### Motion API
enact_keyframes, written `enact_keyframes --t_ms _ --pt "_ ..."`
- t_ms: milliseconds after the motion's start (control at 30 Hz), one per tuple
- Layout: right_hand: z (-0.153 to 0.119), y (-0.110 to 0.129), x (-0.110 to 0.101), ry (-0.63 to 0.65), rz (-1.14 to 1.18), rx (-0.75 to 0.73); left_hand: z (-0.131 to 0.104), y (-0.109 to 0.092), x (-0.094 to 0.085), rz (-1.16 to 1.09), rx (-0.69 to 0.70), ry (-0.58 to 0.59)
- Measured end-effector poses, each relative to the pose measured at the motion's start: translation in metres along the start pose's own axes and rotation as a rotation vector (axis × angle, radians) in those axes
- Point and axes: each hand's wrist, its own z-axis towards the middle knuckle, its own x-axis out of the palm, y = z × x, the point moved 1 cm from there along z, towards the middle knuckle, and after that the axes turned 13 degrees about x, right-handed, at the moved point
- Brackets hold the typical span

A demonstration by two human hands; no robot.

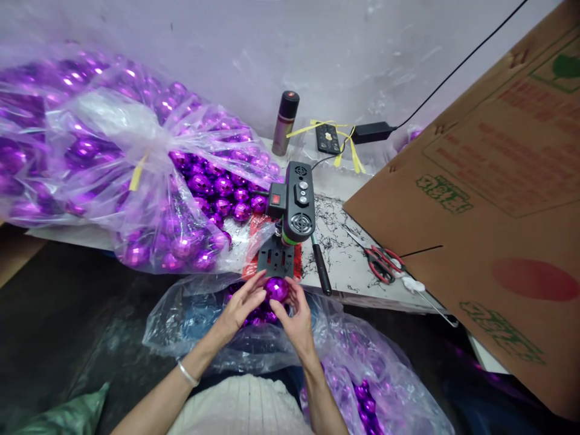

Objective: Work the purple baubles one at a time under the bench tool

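Observation:
Between my two hands is a shiny purple ball [276, 290], at the front edge of the white table. My left hand [242, 305] touches its left side with the fingertips. On its right side are the fingers and thumb of my right hand [295, 311]. Just beyond the ball stands a small black press-like machine [299, 202] with a slotted black base plate [273, 257] and a black-gripped lever [321, 269]. Under my hands, an open clear bag [181, 320] on the lap holds more purple balls [258, 317].
A large clear bag [136, 133] of purple balls fills the left. Behind the machine are a spray can [285, 124] and a black adapter [372, 132]. Red-handled scissors [383, 263] lie beside a big cardboard box [489, 199] on the right.

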Motion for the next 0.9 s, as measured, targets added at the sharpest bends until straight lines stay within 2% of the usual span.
enact_keyframes --t_ms 100,200,333,433,500,667,767,900 --pt "-0.001 0.006 -0.003 -0.027 -0.211 -0.122 0.014 -0.008 0.007 -0.095 -0.133 -0.069" --pt "0.002 0.010 -0.004 -0.092 -0.231 -0.230 0.030 -0.017 0.011 -0.152 -0.170 -0.157" --pt "0.006 0.008 -0.011 -0.160 -0.206 -0.254 0.059 -0.020 0.010 -0.264 -0.094 -0.425" --pt "0.007 0.000 -0.019 -0.144 -0.259 -0.244 0.080 -0.011 0.009 -0.178 0.015 -0.582" --pt "0.004 -0.008 -0.023 -0.130 -0.302 -0.254 0.089 -0.002 0.010 -0.049 0.076 -0.575" --pt "-0.009 -0.031 -0.031 -0.137 -0.372 -0.268 0.091 0.013 0.009 0.386 0.256 -0.416" --pt "-0.016 -0.040 -0.035 -0.149 -0.367 -0.263 0.089 0.014 0.006 0.638 0.363 -0.354" --pt "-0.017 -0.039 -0.041 -0.178 -0.355 -0.253 0.091 0.012 0.004 0.807 0.458 -0.268"
